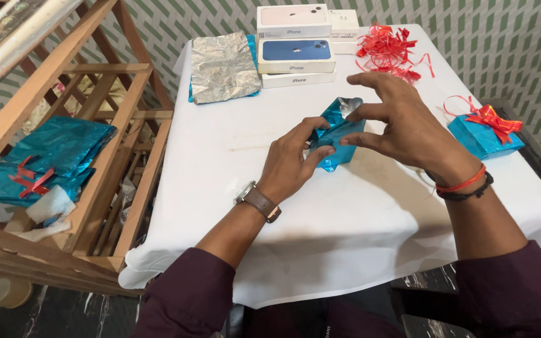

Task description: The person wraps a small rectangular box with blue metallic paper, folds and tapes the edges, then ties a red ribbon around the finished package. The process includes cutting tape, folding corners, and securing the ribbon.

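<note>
Near edge: my 2 forearms in dark maroon sleeves come up over the white tablecloth (358,219). Watch with a brown strap on the left wrist, red and black bands on the right.

Left hand (289,164): closed on the low left corner of the small box half wrapped in blue foil (338,134), thumb and fingers pinching the foil against it. Right hand (402,122): fingers spread and arched over the box's upper right end, fingertips pressing a foil flap there; not a full grasp, more a hold-down.

The box sits mid-table, directly between the 2 hands and touching both. Its long axis runs from lower left to upper right. A silvery patch of foil underside shows at the top end, under the right fingertips. The left hand is the nearer to me, the right reaches over from beyond.

Right edge of table: 1 finished blue parcel with a red ribbon bow (484,133), well apart from the hands.

Far side: a crumpled silver foil sheet (223,67) lying on blue foil; just beside it a stack of 3 flat phone boxes (295,47), the top one pale pink, the middle blue, the lowest white. A heap of red ribbon (388,51) beyond right.

Left, off the table: a wooden rack (95,156) holding folded blue foil sheets (51,156) with red ribbon scraps.
</note>
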